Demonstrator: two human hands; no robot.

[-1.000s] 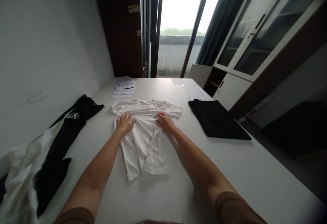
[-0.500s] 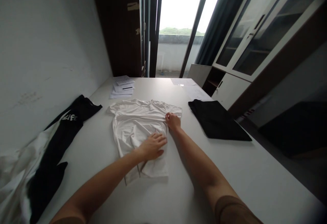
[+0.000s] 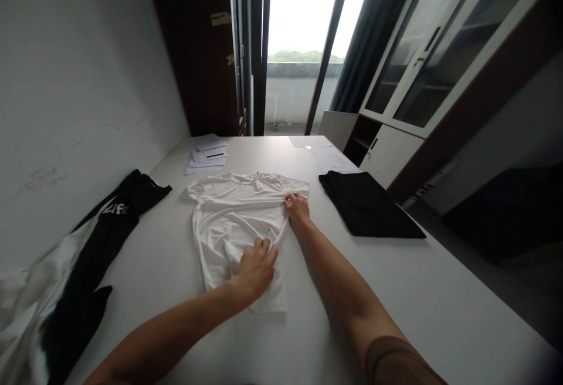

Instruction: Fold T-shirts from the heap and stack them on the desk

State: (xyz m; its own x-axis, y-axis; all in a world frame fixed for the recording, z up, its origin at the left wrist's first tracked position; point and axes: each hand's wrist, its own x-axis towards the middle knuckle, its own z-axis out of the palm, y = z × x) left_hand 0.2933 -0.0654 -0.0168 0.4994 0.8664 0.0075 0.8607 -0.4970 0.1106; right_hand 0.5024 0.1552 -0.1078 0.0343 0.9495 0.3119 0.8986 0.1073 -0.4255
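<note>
A white T-shirt [image 3: 220, 215] lies spread on the white table, its collar toward the far side and its lower half wrinkled. On the lower middle of the shirt rests my left hand [image 3: 257, 268], its fingers bent and pressing into the cloth, with folds bunched around them. My right hand [image 3: 298, 208] is at the shirt's right edge just below the sleeve, fingertips closed on the fabric there. Part of the bottom hem is hidden behind my left forearm.
Folded black cloth [image 3: 372, 204] lies to the right on the table [image 3: 378, 291]. Black and white garments [image 3: 109, 227] are heaped along the left wall. Papers [image 3: 206, 153] with a dark pen sit at the far left, and more sheets [image 3: 329, 155] at the far right.
My left hand has shifted slightly down and left, its fingers now more bent, and the cloth is bunched up beside them. My right hand stays at the shirt's edge. The view has shifted slightly.
</note>
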